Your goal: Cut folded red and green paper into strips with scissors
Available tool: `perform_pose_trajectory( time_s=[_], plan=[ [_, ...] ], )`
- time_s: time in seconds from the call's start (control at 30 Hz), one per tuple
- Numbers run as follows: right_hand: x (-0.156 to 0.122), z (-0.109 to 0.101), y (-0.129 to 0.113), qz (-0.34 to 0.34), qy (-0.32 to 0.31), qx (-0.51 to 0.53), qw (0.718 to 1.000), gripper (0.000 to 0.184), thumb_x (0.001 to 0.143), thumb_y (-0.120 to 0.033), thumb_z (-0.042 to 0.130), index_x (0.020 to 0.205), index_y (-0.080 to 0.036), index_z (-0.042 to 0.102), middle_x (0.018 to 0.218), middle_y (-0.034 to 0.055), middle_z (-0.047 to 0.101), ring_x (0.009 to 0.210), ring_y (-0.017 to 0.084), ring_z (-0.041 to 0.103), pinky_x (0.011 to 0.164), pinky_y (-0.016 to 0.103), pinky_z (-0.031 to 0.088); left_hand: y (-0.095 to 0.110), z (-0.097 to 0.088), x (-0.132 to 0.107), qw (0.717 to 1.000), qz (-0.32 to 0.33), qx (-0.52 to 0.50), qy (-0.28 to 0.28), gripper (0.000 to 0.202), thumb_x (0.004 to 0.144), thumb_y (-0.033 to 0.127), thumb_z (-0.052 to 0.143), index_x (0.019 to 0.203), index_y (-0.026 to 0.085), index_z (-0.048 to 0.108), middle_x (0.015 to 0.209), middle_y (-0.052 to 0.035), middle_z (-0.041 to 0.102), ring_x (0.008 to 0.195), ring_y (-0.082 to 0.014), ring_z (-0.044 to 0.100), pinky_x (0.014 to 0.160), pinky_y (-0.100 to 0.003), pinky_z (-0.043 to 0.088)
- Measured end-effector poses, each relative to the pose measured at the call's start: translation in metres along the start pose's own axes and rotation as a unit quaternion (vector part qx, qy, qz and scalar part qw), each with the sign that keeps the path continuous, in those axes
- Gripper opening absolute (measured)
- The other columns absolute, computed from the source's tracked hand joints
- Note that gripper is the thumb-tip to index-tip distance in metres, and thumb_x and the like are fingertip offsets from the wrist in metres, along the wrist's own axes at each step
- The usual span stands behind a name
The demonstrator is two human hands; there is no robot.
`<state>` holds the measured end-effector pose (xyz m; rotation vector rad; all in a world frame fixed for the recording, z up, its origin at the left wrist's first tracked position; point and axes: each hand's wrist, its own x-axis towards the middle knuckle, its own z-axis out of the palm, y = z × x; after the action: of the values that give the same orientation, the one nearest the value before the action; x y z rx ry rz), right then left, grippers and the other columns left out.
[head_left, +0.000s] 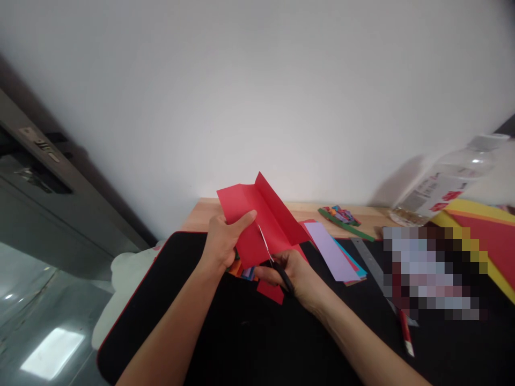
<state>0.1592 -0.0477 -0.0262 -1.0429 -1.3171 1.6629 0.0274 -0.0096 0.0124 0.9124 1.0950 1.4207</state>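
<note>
Red paper [263, 214] met by scissors [285, 280]
It is pinched by the left hand [225, 236], seemingly for steadiness; the scissors are gripped by the right hand [295, 271].

Black mat [253, 343] and clear bottle [448, 185] on wooden table [199, 215]

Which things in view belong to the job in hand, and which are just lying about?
In use:
red paper, held in the left hand
scissors, held in the right hand, cutting the paper

Apparently lying about:
clear bottle
grey ruler
lilac strip
green strip
</note>
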Motion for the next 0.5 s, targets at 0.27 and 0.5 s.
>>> perform_pose_trajectory(
  time_s=[0.27, 0.5],
  plan=[
    [-0.0006, -0.0021, 0.0015, 0.003, 0.007, -0.02, 1.0, 0.038, 0.053, -0.046, 0.079, 0.051, -0.016, 0.055, 0.044, -0.0062, 0.043, 0.043, 0.006, 0.033, 0.043, 0.022, 0.026, -0.0005, -0.0002, 0.0003, 1.0, -0.003, -0.009, -0.004, 0.026, 0.056, 0.029, 0.08, 0.07, 0.011, 0.068, 0.069, -0.0079, 0.069, 0.06, -0.0178, 0.063, 0.06, -0.03, 0.051],
    [-0.0006, -0.0022, 0.0009, 0.005, 0.006, -0.02, 1.0, 0.039, 0.051, -0.048, 0.079, 0.055, -0.015, 0.059, 0.044, -0.0062, 0.043, 0.043, 0.007, 0.034, 0.043, 0.022, 0.028, -0.0018, -0.0011, 0.0006, 1.0, 0.0, -0.008, 0.002, 0.028, 0.053, 0.03, 0.081, 0.068, 0.011, 0.068, 0.067, -0.0077, 0.068, 0.058, -0.0174, 0.062, 0.058, -0.029, 0.051]
  ],
)
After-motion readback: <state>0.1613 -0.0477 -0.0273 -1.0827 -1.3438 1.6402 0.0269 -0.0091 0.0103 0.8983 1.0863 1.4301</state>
